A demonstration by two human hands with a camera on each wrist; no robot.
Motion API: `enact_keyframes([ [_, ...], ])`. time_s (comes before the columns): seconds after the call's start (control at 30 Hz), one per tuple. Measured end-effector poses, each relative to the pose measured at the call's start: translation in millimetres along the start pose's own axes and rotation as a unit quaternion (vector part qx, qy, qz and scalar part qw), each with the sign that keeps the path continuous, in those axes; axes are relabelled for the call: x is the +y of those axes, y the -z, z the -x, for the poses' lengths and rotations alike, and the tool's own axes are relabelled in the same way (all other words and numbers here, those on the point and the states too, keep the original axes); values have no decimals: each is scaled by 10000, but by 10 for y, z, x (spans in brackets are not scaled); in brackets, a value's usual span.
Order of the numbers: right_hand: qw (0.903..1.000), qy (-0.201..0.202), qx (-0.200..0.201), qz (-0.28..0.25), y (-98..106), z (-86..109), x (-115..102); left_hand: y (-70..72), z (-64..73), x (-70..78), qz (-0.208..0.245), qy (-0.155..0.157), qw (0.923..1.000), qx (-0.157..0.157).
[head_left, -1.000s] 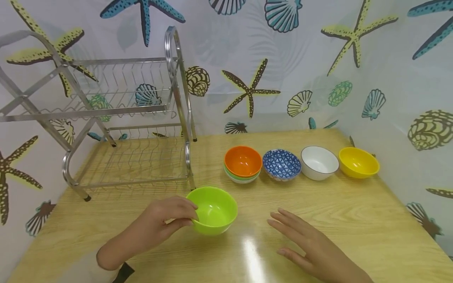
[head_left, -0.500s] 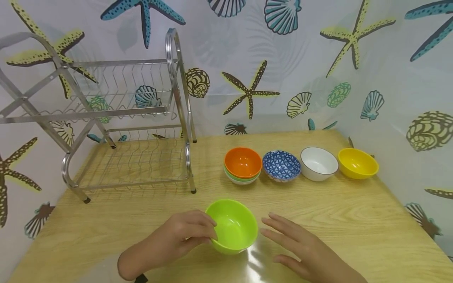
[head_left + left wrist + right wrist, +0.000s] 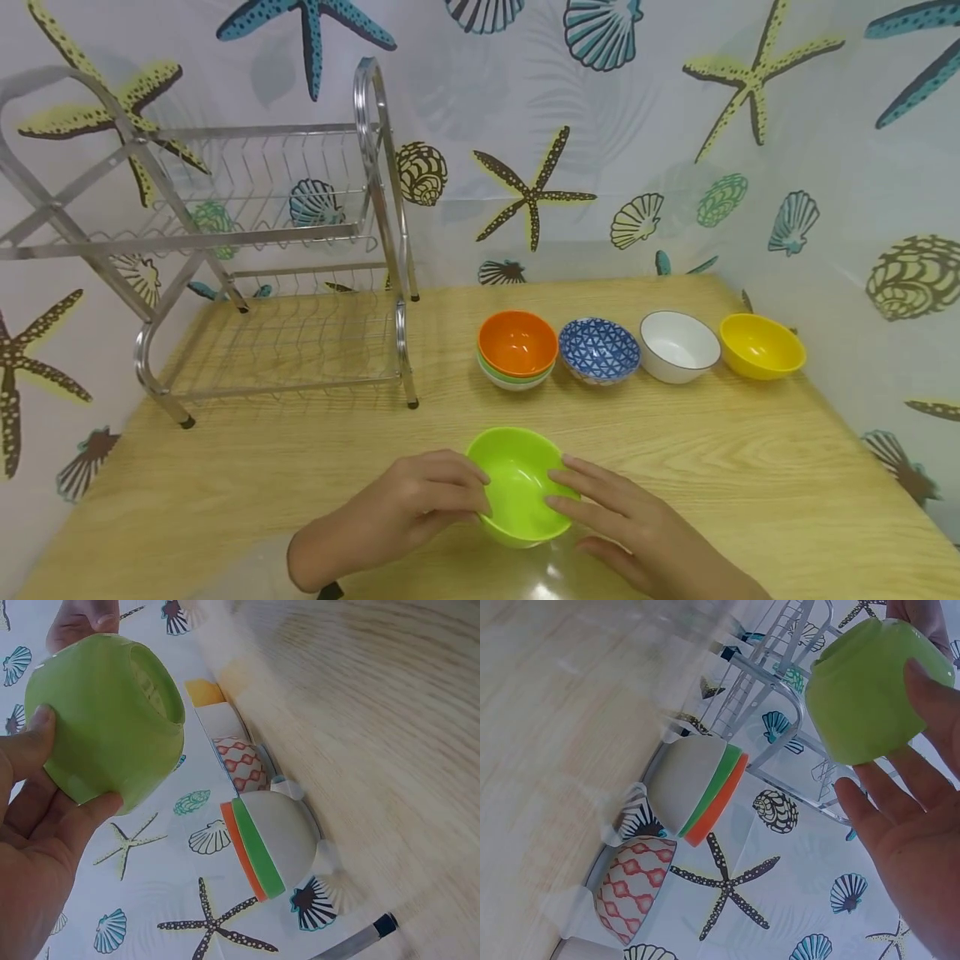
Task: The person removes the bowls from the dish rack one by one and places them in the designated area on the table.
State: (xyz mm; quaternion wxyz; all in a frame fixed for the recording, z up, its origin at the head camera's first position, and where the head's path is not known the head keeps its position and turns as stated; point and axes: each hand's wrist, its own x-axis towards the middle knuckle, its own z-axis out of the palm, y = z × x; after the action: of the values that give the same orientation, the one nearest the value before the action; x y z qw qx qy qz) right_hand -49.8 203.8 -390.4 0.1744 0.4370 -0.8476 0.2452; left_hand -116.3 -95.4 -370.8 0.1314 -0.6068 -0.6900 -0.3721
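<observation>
A lime-green bowl [image 3: 517, 479] is held above the wooden table, its mouth facing up and toward the head camera. My left hand [image 3: 423, 504] pinches its left rim; in the left wrist view, thumb and fingers [image 3: 94, 817] lie against the green outer wall. At the other side, my right hand [image 3: 633, 517] has its fairly straight fingers reaching over the right rim. Its thumb [image 3: 611, 558] stays outside, a little off the wall in the head view. The right wrist view shows some of the right fingertips hidden behind the bowl [image 3: 874, 697].
A two-tier metal dish rack [image 3: 277, 387] stands on the left. Along the back are stacked bowls with an orange one [image 3: 517, 343] on top, a blue patterned bowl [image 3: 598, 350], a white bowl [image 3: 678, 346] and a yellow bowl [image 3: 761, 346]. A printed curtain [image 3: 652, 100] hangs behind.
My left hand has carried the green bowl to the right and toward me. My right hand has shifted slightly left, and its fingers now overlap the bowl's rim.
</observation>
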Motion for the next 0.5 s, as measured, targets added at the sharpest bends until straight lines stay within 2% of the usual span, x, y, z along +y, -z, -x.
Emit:
enact_keyframes([
  [0.13,9993,157,321,65,-14,1,13,-39,-39,-10,-65,-169,9998,79],
  [0.33,9954,434,837,154,-24,-16,21,-81,-69,6,60,11,10000,-23],
  [0.5,9864,904,1329,341,-28,-52,37,-109,-94,0,126,62,9999,-58],
])
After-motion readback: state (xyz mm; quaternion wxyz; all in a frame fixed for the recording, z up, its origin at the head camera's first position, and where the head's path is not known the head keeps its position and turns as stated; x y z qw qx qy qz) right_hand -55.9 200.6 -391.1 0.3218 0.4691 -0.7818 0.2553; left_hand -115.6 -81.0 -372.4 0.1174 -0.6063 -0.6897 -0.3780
